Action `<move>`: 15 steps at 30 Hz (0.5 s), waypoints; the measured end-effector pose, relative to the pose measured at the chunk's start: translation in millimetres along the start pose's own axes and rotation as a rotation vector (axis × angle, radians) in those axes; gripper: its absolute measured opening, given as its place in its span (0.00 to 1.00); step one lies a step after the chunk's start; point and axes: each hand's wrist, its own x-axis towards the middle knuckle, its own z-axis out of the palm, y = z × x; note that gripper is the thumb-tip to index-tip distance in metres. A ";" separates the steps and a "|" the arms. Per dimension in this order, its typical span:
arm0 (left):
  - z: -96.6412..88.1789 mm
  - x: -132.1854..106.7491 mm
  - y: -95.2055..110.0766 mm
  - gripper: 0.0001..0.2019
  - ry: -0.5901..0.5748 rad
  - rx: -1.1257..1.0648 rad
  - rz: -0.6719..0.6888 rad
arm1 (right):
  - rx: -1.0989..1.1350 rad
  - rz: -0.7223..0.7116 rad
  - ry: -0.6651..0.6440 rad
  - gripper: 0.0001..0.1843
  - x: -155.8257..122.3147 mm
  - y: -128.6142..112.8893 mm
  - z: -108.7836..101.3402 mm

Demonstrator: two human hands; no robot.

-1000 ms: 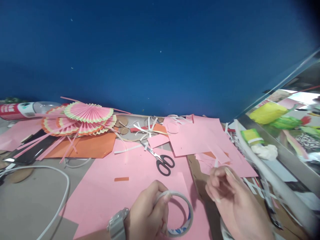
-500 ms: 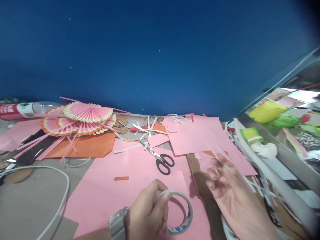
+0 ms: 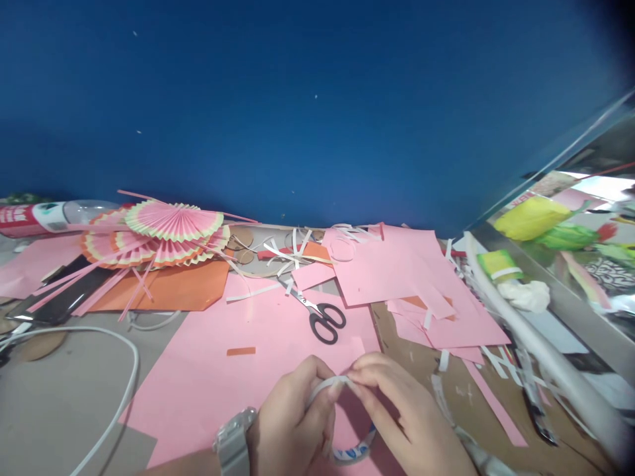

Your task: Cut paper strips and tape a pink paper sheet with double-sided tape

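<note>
Left hand [image 3: 292,423]: grips the tape roll [image 3: 347,423] upright over the pink sheet [image 3: 218,370].
Right hand [image 3: 397,410]: fingertips pinch the roll's top edge.
Scissors [image 3: 320,314]: lying beyond, apart, on the bench [image 3: 59,403].

Black-handled scissors [image 3: 320,315] lie on a big pink paper sheet [image 3: 218,377], with a small orange strip [image 3: 241,351] near them. Pink folded paper fans [image 3: 163,231] sit at the back left over an orange sheet [image 3: 171,291], and a white cord [image 3: 119,357] curves across the grey table [image 3: 54,403]. More pink sheets [image 3: 397,271] and white paper strips [image 3: 288,254] lie by the blue wall [image 3: 317,99].
</note>
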 end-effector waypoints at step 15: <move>-4.2 -5.1 -1.9 0.16 -0.035 -0.168 0.138 | 0.838 0.519 0.487 0.13 13.4 21.7 -13.9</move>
